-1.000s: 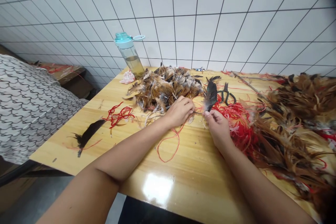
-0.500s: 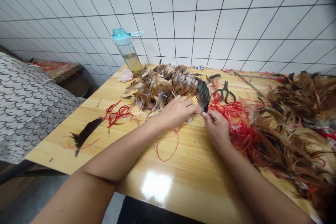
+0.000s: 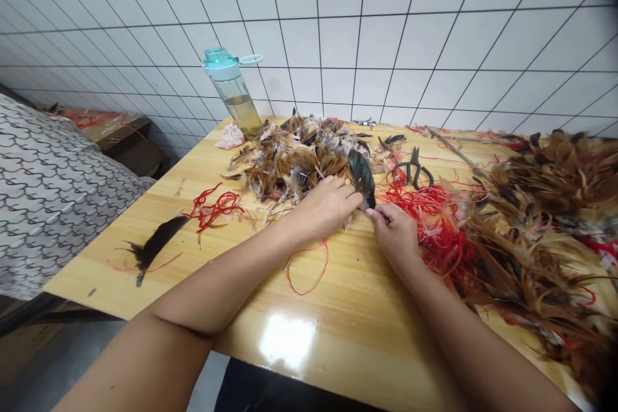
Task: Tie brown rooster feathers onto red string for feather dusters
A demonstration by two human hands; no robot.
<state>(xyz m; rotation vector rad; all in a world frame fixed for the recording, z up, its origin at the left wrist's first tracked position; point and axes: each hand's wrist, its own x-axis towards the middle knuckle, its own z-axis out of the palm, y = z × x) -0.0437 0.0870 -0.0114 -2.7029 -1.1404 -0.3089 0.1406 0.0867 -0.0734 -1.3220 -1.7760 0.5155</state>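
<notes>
Right hand (image 3: pixel 383 217) pinches glossy black feather (image 3: pixel 361 175) low, sparing vane. Left hand (image 3: pixel 335 203) fingers bunched, can't tell on what. Keep thin red string loop (image 3: pixel 303 294) off wooden bench's (image 3: pixel 367 315) front edge.

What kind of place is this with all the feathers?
Maybe a craft workshop: brown feathers are heaped on the wooden table, tangled red string lies by dark-handled snips, and the person's right hand holds a dark feather.

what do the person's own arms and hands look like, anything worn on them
The left hand and right hand are bare, with no gloves. The left forearm and right forearm show no sleeve, watch or bracelet; some fingers are partly hidden, but no ring is visible.
</notes>
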